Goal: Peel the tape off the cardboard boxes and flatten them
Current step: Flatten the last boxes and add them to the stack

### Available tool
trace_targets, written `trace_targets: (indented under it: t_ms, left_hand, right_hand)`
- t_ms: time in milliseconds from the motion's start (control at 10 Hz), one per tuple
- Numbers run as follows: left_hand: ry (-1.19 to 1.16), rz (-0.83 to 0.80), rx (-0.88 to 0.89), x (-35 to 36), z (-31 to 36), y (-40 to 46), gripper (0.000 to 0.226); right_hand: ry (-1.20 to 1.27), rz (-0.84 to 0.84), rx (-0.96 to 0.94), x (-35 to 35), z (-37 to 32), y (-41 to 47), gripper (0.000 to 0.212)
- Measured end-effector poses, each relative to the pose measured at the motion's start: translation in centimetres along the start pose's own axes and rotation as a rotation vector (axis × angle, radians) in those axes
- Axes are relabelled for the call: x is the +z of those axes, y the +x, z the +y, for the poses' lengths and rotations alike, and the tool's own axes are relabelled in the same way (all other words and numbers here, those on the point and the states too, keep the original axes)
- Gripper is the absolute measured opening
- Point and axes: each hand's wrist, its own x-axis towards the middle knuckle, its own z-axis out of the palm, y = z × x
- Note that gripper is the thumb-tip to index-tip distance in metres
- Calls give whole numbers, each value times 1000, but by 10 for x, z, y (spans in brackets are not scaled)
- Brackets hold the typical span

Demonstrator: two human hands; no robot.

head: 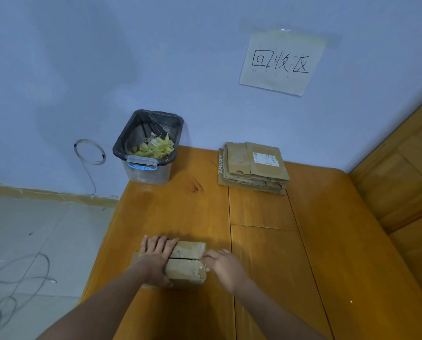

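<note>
A small brown cardboard box point(188, 262) stands on the wooden table point(266, 241) near its front left edge, its top flaps meeting in a seam. My left hand point(156, 258) lies over the box's left part, fingers straight on top and thumb down the near side. My right hand point(223, 266) is at the box's right end, its curled fingertips pinching at the seam end where tape sits.
A bin point(148, 148) lined with a black bag holds crumpled yellowish tape at the table's back left. A stack of flattened boxes point(253, 168) lies at the back by the wall. A paper sign point(281, 62) hangs above. Cables point(21, 278) lie on the floor, left.
</note>
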Motion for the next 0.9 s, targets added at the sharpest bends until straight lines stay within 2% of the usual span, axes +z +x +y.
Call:
trace_targets:
  t_ms: [100, 200, 400, 900]
  left_hand:
    - [-6, 1, 3, 0, -1, -1, 123]
    - [-12, 5, 9, 0, -2, 0, 123]
    - [-17, 16, 13, 0, -3, -2, 122]
    - [-27, 19, 17, -2, -3, -4, 122]
  right_hand:
    - [-14, 87, -54, -3, 1, 7, 23]
    - [7, 51, -9, -8, 3, 10, 19]
    - [59, 70, 115, -2, 6, 5, 16]
    - [202, -35, 304, 2, 0, -4, 14]
